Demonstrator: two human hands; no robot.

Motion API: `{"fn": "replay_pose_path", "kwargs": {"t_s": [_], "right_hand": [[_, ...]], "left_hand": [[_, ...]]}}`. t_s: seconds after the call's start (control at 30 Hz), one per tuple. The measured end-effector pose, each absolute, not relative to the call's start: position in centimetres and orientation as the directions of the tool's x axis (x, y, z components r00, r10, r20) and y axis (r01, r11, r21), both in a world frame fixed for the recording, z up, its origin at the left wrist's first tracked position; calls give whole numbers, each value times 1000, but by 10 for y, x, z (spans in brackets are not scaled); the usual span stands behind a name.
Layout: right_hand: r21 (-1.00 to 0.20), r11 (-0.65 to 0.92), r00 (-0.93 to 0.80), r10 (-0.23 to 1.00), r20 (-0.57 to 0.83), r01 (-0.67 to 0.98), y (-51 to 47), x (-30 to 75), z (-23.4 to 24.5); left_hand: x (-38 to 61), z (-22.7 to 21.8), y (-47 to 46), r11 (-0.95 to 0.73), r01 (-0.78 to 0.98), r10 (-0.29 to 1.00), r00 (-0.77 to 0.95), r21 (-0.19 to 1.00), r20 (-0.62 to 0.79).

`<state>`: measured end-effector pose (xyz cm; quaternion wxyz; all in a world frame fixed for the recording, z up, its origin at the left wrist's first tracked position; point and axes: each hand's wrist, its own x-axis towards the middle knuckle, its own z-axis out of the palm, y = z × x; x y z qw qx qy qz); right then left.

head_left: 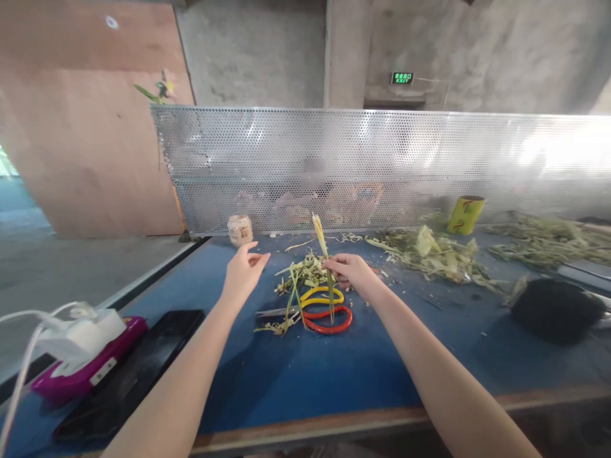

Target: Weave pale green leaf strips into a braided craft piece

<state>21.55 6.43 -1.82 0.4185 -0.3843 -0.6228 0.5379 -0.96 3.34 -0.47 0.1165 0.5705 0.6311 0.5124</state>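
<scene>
Pale yellow shading into green, a narrow plant strip (320, 235) stands nearly upright at the centre of the frame, pinched in the fingertips of the right hand (348, 268). Its lower end overlaps scissors (329, 330) with yellow and red handles, near shredded leaf scraps (310, 270). Left of centre, the left hand (242, 272) hangs with thumb and forefinger slightly parted, near a pale roll (240, 231). Right of centre lies a leaf heap (427, 248) beside a yellow cylinder (465, 216).
</scene>
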Motion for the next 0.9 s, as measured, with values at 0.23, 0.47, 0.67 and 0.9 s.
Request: {"fn": "replay_pose_path", "kwargs": {"t_s": [0.23,0.47,0.67,0.9], "right_hand": [[-998,0,-366,930,24,-65,69,218,-22],[-991,-85,-527,840,-129,106,60,209,-24],[-975,-140,-506,837,-209,172,59,204,-29],[-990,-120,-447,884,-140,72,57,199,-26]], "left_hand": [[10,-27,34,-114,760,960,-80,640,267],[32,-32,31,-141,755,975,-8,640,224],[31,-27,30,-60,692,972,-122,720,199],[33,-12,22,-157,582,963,-90,798,256]]}}
